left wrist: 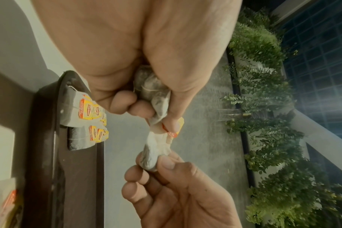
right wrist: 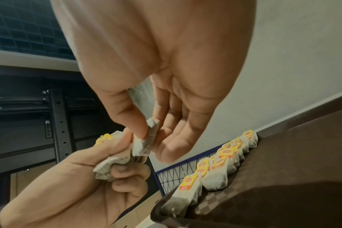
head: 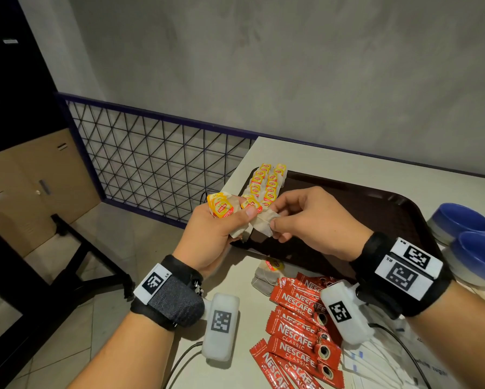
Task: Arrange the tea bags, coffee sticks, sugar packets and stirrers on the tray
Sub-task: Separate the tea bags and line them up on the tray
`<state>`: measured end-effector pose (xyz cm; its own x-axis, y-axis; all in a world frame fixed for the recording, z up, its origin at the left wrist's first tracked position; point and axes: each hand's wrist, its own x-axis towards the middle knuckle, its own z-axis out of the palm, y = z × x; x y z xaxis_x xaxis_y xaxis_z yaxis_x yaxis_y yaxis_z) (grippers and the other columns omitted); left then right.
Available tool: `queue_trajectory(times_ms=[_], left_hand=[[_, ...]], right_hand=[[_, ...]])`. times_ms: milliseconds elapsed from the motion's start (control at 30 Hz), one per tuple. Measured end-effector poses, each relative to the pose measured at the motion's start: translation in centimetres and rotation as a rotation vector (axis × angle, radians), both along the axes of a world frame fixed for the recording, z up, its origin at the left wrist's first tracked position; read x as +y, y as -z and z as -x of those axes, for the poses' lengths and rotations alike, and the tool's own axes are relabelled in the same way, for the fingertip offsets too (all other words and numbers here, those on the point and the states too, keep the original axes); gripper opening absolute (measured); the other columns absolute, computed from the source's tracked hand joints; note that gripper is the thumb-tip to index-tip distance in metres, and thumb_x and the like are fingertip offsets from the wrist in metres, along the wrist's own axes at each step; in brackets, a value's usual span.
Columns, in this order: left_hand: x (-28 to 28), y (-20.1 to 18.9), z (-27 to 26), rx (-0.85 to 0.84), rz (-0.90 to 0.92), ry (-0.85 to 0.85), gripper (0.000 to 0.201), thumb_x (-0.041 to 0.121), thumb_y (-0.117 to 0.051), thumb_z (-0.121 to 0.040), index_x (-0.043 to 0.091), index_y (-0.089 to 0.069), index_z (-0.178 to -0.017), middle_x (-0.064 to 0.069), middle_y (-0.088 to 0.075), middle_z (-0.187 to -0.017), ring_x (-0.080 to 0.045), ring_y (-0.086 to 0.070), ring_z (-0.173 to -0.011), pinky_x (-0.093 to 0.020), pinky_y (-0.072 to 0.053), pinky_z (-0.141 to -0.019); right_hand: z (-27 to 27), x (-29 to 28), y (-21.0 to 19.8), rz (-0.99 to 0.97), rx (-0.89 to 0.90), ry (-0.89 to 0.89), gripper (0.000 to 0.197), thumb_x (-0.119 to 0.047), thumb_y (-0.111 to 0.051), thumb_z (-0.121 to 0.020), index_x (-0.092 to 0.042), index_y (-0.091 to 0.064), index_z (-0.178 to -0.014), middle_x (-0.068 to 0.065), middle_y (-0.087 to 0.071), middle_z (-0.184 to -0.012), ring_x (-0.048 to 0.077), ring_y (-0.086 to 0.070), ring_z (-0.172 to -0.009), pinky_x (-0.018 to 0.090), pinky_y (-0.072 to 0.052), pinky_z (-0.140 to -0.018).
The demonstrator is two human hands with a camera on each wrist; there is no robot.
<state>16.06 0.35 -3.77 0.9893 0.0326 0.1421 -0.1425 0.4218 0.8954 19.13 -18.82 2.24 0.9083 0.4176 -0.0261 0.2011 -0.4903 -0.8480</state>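
My left hand [head: 221,228] grips a bunch of tea bags [head: 224,207] with yellow tags, above the tray's left front corner. My right hand [head: 294,217] pinches one tea bag [head: 265,223] between thumb and forefinger, right beside the bunch; the same bag [right wrist: 146,141] shows in the right wrist view and, as a pale bag [left wrist: 154,151], in the left wrist view. Two rows of tea bags [head: 266,183] lie along the left side of the dark brown tray [head: 375,209]. Red coffee sticks [head: 297,327] and white sugar packets [head: 375,360] lie on the table in front.
A few loose tea bags [head: 266,273] sit just before the tray. Two blue-and-white cups [head: 465,240] stand at the right. The white table [head: 375,167] ends at the left beside a dark wire-grid railing [head: 157,161], with floor below.
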Motion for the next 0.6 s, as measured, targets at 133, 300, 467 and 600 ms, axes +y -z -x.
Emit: queue_trajectory(times_ms=[133,300,467,600], left_hand=[[0.0,0.0,0.0,0.020,-0.011,0.000,0.021,0.003,-0.067,-0.090,-0.009,-0.067,-0.108,-0.016,-0.075,-0.097,-0.024,-0.072,-0.084,-0.027,-0.056,-0.068],[-0.1,0.1,-0.1,0.019,-0.042,-0.001,0.020,-0.006,-0.070,-0.085,-0.005,-0.065,-0.105,-0.011,-0.074,-0.088,-0.021,-0.071,-0.077,-0.028,-0.056,-0.067],[0.0,0.2,-0.1,0.026,-0.091,0.001,0.035,-0.015,-0.071,-0.082,-0.006,-0.062,-0.115,-0.013,-0.073,-0.092,-0.023,-0.071,-0.084,-0.027,-0.057,-0.068],[0.0,0.1,0.0,0.029,-0.096,0.010,0.039,-0.020,-0.069,-0.081,-0.007,-0.060,-0.116,-0.017,-0.074,-0.094,-0.026,-0.073,-0.083,-0.029,-0.060,-0.068]], right_hand=[[0.1,0.0,-0.1,0.004,-0.005,-0.003,0.014,-0.003,-0.076,-0.087,-0.009,-0.075,-0.099,0.011,-0.079,-0.085,0.030,-0.077,-0.082,0.044,-0.064,-0.086],[0.2,0.0,-0.4,0.072,-0.085,-0.043,0.017,-0.010,-0.080,-0.085,-0.021,-0.077,-0.099,0.001,-0.078,-0.096,0.025,-0.073,-0.091,0.041,-0.061,-0.087],[0.1,0.4,-1.0,-0.018,-0.141,-0.006,0.012,-0.026,-0.081,-0.087,-0.022,-0.080,-0.098,-0.002,-0.078,-0.095,0.020,-0.073,-0.092,0.038,-0.061,-0.084],[0.1,0.6,-1.0,0.024,-0.130,-0.040,0.007,-0.027,-0.082,-0.087,-0.022,-0.081,-0.092,-0.001,-0.078,-0.086,0.013,-0.072,-0.078,0.020,-0.055,-0.070]])
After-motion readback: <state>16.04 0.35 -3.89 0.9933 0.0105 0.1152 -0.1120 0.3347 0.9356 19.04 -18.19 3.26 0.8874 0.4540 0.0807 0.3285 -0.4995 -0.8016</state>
